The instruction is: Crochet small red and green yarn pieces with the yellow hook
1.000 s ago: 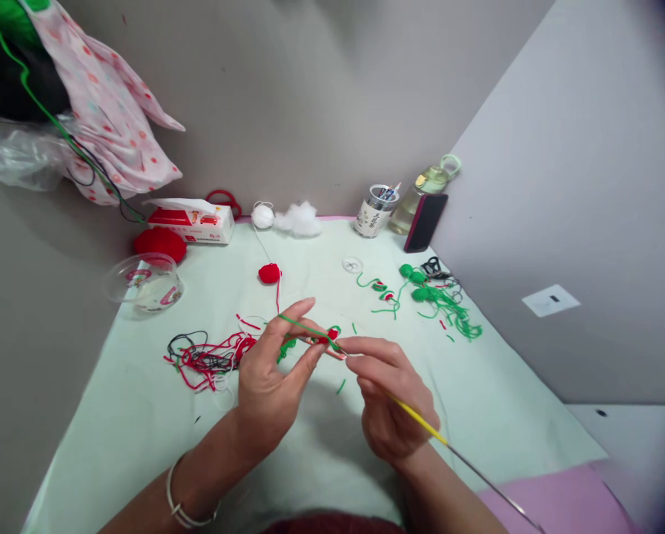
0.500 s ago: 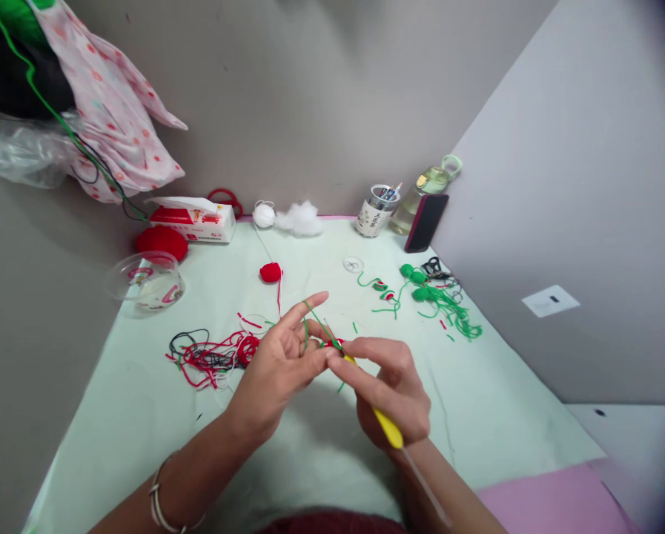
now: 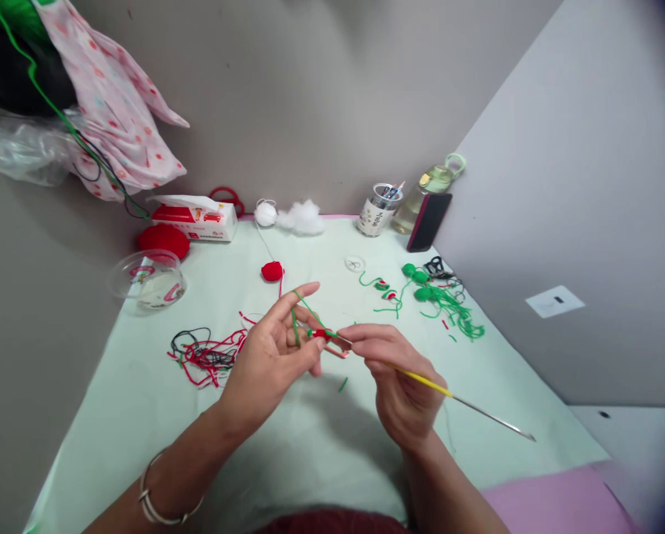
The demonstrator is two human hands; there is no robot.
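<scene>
My left hand (image 3: 279,337) pinches a small red and green crochet piece (image 3: 322,334) between thumb and fingers. Green yarn (image 3: 308,302) runs over its raised index finger and down to the piece. My right hand (image 3: 402,371) is closed around a crochet hook (image 3: 426,382) with a yellow handle. The hook's near metal end points out to the lower right, while its other tip reaches the crochet piece. Exactly how the tip sits in the stitches is too small to tell. Below the hands lies a short green yarn scrap (image 3: 343,384).
Tangled red and black yarn (image 3: 207,360) lies left. Behind are a red yarn ball (image 3: 272,271), white stuffing (image 3: 302,218), a tissue box (image 3: 196,221) and a clear tub (image 3: 148,282). On the right are green yarn pieces (image 3: 448,304), a phone (image 3: 429,222), a bottle (image 3: 415,204) and a pen cup (image 3: 376,211).
My right hand has moved slightly right and turned, so the hook's free end now swings out to the right. My left hand has shifted a little left with the crochet piece.
</scene>
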